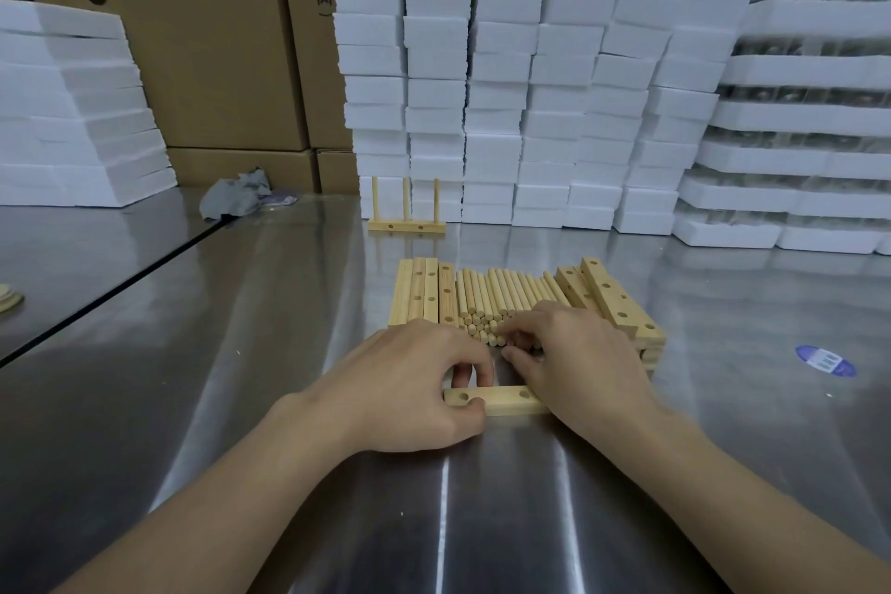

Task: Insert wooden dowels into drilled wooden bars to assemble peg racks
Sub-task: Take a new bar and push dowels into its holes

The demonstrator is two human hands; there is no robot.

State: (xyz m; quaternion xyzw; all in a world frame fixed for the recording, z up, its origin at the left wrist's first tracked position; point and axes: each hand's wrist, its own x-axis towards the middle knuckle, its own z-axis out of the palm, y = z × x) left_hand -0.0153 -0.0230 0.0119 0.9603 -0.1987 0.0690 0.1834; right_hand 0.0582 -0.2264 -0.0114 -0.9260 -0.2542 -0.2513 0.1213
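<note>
Saw drilled bar (496, 402) lying flat mid-worktop, two holes facing up, long side parallel to the near edge of the steel worktop (289, 304). Found left hand (410, 396) gripping its left end: thumb on the near face, fingers curled over the far face. Found right hand (578, 357) covering the bar's right end with its heel, curled fingers reaching into the near ends of the dowel pile (492, 299); couldn't tell whether pinching a dowel or only touching. Noted dowel pile just behind the bar, dowels running lengthwise toward the back edge, flanked by a row of spare bars (419, 289) touching its left side and a tilted stack of spare bars (610, 299) on its right. Spotted one finished peg rack (406, 222) standing further back, three dowels upright, just in front of the white foam blocks (530, 87) stacked along the back edge. Logged cardboard cartons (217, 63) at the back left, crumpled grey rag (241, 195) in front of them, blue sticker (825, 359) toward the right edge.
</note>
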